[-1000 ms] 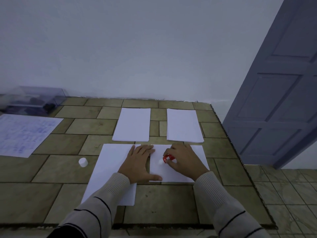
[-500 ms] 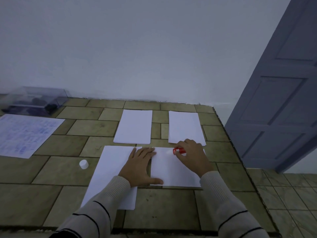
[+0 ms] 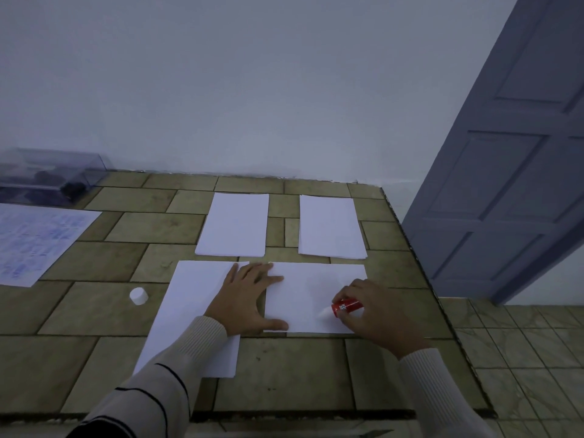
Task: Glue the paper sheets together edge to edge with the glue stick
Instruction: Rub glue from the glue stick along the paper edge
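Observation:
Two white paper sheets lie side by side on the tiled table. My left hand [image 3: 246, 298] lies flat, fingers spread, across the gap between the left sheet [image 3: 189, 311] and the right sheet [image 3: 303, 292], pressing both down. My right hand [image 3: 376, 314] grips a red glue stick [image 3: 343, 307] with its white tip pointing left, touching the lower right part of the right sheet. The stick's white cap [image 3: 138, 295] stands on the table left of the sheets.
Two more white sheets, one at the left [image 3: 234, 224] and one at the right [image 3: 330, 227], lie farther back. A printed page [image 3: 34, 241] and a clear plastic box [image 3: 47, 177] sit at the far left. The table edge [image 3: 420, 267] drops off on the right beside a blue door [image 3: 512, 172].
My right hand has carried the glue stick from the sheet's top edge down toward its lower right part. My left hand has stayed pressed on the sheets.

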